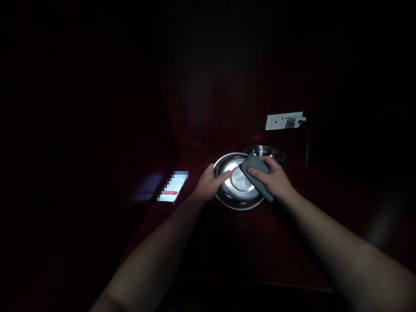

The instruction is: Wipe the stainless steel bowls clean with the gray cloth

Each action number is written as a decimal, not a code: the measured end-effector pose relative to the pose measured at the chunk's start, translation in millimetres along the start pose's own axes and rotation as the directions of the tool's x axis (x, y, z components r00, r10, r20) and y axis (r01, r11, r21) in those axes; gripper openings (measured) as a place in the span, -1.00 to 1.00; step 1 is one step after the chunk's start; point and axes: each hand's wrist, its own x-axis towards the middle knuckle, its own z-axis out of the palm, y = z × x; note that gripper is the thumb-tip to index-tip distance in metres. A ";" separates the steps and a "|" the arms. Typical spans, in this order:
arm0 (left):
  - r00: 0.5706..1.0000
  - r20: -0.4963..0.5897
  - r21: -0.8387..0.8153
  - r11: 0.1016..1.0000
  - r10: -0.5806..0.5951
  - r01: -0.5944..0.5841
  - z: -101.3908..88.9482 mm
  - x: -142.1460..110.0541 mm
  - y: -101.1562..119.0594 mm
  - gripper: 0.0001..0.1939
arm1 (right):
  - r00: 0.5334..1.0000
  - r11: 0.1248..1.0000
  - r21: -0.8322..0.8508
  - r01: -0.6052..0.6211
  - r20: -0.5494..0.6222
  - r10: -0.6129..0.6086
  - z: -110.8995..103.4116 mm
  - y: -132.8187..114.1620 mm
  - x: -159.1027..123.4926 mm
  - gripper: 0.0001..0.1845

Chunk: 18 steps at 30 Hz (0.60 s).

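Note:
A shiny metal bowl point(238, 197) is held up in front of me, its inside tilted toward me. My left hand point(212, 182) grips its left rim, with the thumb over the inner wall and the other fingers hidden behind. On the right side, my right hand point(271, 173) is closed on a folded grey-green cloth point(255, 167). The cloth lies over the bowl's right rim and touches the inside. Right behind the bowl stands a second metal dish point(274, 154), partly covered by the cloth and my right hand.
A phone with a lit screen point(173, 186) lies on the dark red table point(227, 251) to the left. On the wall behind is a white socket panel point(281, 121) with a plug and a cable point(307, 149) hanging down. Most of the surroundings are too dark to make out.

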 end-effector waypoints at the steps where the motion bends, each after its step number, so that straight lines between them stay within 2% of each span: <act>1: 1.000 0.005 0.011 1.000 0.002 -0.002 -0.2 -0.5 1.3 -0.51 | 1.000 1.000 0.007 -0.001 0.005 0.001 -0.1 0.0 -0.1 -0.56; 12: 0.999 0.022 0.052 0.997 -0.050 0.048 2.1 -4.2 13.3 -0.53 | 0.996 1.000 0.010 -0.012 0.094 0.011 -3.8 -2.4 0.9 -0.57; 18: 0.997 0.050 0.007 0.998 -0.065 0.065 1.5 -4.0 14.6 -0.54 | 0.991 1.000 0.006 -0.001 0.136 0.000 -4.7 -2.2 1.2 -0.58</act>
